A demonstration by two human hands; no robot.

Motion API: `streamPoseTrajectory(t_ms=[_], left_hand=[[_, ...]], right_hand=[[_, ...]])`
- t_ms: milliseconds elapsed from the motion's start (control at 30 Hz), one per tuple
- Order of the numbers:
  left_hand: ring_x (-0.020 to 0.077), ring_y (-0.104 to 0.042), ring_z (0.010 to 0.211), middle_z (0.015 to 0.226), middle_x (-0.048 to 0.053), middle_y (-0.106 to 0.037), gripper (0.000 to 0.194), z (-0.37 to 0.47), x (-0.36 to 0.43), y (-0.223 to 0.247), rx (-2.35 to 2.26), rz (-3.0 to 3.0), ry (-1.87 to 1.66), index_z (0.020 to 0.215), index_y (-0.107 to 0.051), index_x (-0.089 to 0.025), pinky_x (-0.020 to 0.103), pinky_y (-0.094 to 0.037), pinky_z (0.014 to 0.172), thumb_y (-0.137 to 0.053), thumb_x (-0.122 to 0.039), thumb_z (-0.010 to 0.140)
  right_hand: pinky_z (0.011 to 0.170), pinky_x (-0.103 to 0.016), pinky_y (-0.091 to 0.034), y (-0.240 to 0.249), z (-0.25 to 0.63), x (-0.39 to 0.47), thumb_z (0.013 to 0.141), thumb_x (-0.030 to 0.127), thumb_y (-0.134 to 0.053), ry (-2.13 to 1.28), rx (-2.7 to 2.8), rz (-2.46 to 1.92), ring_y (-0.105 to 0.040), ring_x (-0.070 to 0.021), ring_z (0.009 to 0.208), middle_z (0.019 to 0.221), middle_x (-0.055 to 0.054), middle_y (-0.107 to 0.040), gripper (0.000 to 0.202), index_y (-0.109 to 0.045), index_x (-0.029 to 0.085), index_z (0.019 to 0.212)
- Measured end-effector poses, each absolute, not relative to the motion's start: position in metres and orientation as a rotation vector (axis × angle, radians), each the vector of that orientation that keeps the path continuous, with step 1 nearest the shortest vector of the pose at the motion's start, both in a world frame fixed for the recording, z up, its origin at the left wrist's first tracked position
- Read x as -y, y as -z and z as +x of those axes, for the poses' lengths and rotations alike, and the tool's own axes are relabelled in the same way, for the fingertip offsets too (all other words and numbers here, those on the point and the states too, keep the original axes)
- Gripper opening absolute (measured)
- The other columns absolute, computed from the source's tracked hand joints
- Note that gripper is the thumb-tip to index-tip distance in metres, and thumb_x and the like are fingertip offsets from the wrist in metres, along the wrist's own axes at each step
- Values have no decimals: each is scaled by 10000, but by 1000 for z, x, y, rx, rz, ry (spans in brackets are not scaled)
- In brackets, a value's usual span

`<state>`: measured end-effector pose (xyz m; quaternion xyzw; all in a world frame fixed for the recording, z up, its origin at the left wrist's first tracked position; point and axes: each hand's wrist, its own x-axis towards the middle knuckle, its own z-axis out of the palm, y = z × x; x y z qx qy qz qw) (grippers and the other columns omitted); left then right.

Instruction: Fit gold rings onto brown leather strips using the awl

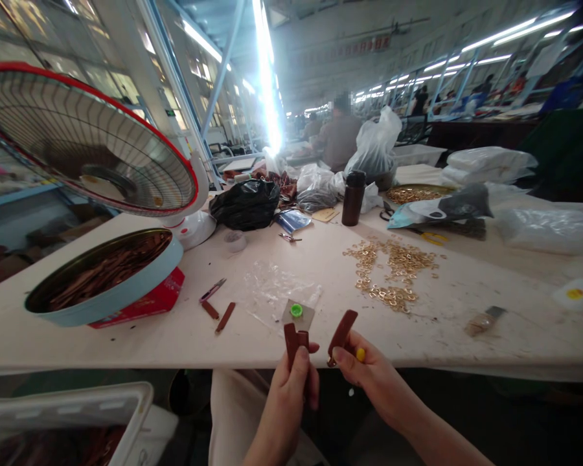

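Note:
At the table's front edge my left hand [295,382] is closed round brown leather strips [291,340], whose ends stick up past the thumb. To its right, my right hand [362,362] pinches another brown leather strip [342,329], tilted, with a small metallic glint at its lower end. A yellow-tipped item [360,354] also shows among the right fingers; its kind I cannot make out. Just beyond the hands a small bright green cap [296,310] rests on a grey square plate [307,315]. Two loose leather strips [225,318] lie to the left beside thread snips [212,290].
Many gold metal rings [393,265] are spread at centre right. On the left, a round tin [168,262] of leather strips leans below a red-rimmed fan [194,175]. A dark bottle [353,200], black bag [245,204] and plastic bags [376,142] stand farther back.

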<state>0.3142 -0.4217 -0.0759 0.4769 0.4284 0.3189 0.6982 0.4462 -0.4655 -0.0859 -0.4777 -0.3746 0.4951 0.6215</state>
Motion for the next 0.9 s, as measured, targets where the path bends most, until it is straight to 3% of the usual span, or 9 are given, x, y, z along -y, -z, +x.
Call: streamPoseTrajectory(t_ms=[67, 133, 233, 300, 400, 600, 733, 900], left_hand=[[97, -466, 463, 547, -23, -544, 383, 314, 423, 79, -949, 1046, -747, 871, -560, -142, 203, -269, 422, -551, -501, 737], [90, -462, 452, 546, -30, -537, 368, 315, 423, 85, -920, 1040, -752, 779, -545, -155, 200, -283, 418, -619, -502, 680], [48, -322, 365, 482, -85, -449, 389, 317, 421, 93, -854, 1021, -743, 771, -527, -174, 190, -230, 375, -710, -468, 593], [49, -338, 386, 514, -74, -475, 390, 319, 420, 97, -837, 1023, -766, 790, -550, -170, 193, -254, 392, -748, -416, 562], [85, -424, 459, 524, -51, -496, 283, 320, 419, 97, -868, 1075, -796, 748, -577, -159, 212, -325, 458, -720, -361, 610], [107, -448, 557, 591, -34, -514, 64, 317, 420, 99, -909, 1266, -851, 695, -565, -161, 224, -356, 542, -602, -213, 691], [100, -396, 556, 595, -43, -465, 57, 312, 418, 104, -932, 1344, -856, 687, -538, -163, 220, -327, 540, -582, -197, 701], [107, -404, 572, 627, -31, -477, 156, 311, 413, 107, -869, 1266, -773, 750, -548, -160, 231, -347, 572, -594, -305, 714]], right_hand=[[421, -183, -252, 87, 443, 467, 786, 430, -625, -1181, 766, -1055, -310, -79, 468, 598, 51, -425, 272, -583, 174, 870], [403, -173, -219, 88, 440, 467, 778, 412, -644, -1191, 709, -1019, -273, -68, 449, 584, 61, -409, 260, -589, 173, 864], [467, -175, -326, 88, 435, 469, 769, 387, -663, -1192, 671, -988, -402, -86, 517, 655, 31, -505, 247, -597, 186, 896], [570, -205, -398, 86, 431, 469, 764, 377, -671, -1201, 652, -971, -490, -121, 625, 734, 4, -565, 247, -594, 198, 915], [622, -230, -423, 85, 425, 470, 753, 375, -678, -1221, 605, -946, -531, -151, 700, 783, -10, -599, 264, -590, 211, 940], [567, -242, -429, 90, 428, 465, 695, 413, -709, -1255, 658, -1054, -528, -151, 596, 678, 7, -605, 269, -621, 202, 835], [645, -274, -453, 96, 434, 459, 648, 446, -727, -1125, 798, -1184, -563, -185, 676, 693, -19, -644, 303, -625, 169, 718], [627, -287, -478, 101, 430, 460, 748, 402, -635, -971, 886, -1233, -587, -201, 677, 686, -29, -644, 233, -622, 170, 763]])
